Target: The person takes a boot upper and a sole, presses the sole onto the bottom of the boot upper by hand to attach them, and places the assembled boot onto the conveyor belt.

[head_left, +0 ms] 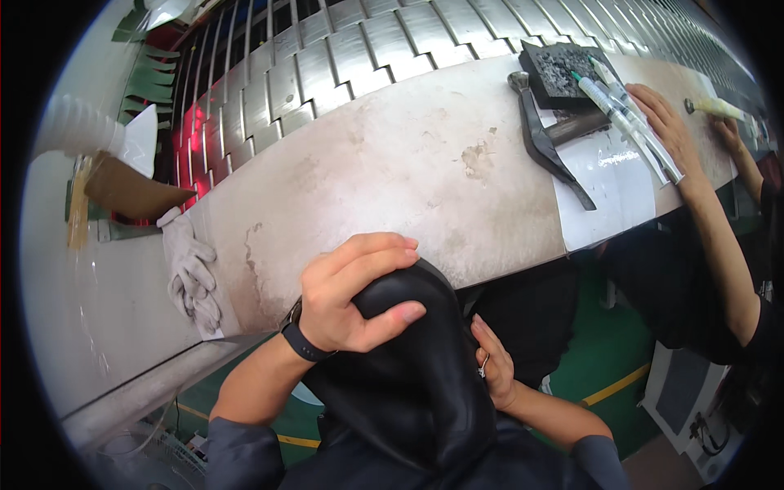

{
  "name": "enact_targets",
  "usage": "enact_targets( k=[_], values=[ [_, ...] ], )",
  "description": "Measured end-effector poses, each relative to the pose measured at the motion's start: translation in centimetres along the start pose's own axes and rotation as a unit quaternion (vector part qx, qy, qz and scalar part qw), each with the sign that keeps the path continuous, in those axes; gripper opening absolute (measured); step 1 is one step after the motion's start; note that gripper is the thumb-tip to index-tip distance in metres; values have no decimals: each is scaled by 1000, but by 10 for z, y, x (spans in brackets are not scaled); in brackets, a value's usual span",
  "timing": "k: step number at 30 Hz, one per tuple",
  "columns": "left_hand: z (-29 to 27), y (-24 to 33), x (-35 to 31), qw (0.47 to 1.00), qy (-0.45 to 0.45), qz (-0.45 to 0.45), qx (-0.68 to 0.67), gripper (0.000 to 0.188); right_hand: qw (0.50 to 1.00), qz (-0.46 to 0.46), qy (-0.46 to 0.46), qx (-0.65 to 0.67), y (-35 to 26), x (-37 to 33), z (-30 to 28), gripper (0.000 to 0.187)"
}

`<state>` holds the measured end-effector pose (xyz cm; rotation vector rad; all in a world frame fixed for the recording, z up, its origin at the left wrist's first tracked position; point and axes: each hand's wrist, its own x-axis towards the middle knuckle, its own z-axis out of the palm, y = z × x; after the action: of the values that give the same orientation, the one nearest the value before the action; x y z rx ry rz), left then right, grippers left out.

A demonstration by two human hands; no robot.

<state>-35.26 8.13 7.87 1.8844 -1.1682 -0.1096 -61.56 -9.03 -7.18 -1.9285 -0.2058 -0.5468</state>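
Note:
A black, smooth, leather-like piece (pixel 408 335) with a rounded upper end sits upright in front of me, against the front edge of the worktable. Over its top curve the fingers of my left hand (pixel 351 290), with the thumb pressed on the near face; a dark watch (pixel 306 339) is on that wrist. My right hand (pixel 494 363), with a ring on one finger, lies along the right side of the piece, fingers straight and close together. The lower end of the piece blends into my dark clothing, so its full shape is hidden.
Slatted metal conveyor (pixel 327 61) runs behind the stained worktable (pixel 367 163). Grey-white gloves (pixel 189 265) lie left. At right are a hammer (pixel 543 143), a black tray (pixel 563 94) of grey bits, syringes (pixel 625 118) and a co-worker's hand (pixel 670 131). Left stands a white hose (pixel 77 126).

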Motion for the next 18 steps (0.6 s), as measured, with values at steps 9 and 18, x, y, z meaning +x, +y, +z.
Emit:
enact_targets(
  k=[9, 18],
  values=[
    [23, 7, 6, 736, 87, -313, -594, 86, 951, 250, -36, 178, -3, -40, -3, 59],
    [30, 3, 16, 772, 56, -336, -536, 90, 998, 25, -56, 8, -8, 18, -22, 66]
  ],
)
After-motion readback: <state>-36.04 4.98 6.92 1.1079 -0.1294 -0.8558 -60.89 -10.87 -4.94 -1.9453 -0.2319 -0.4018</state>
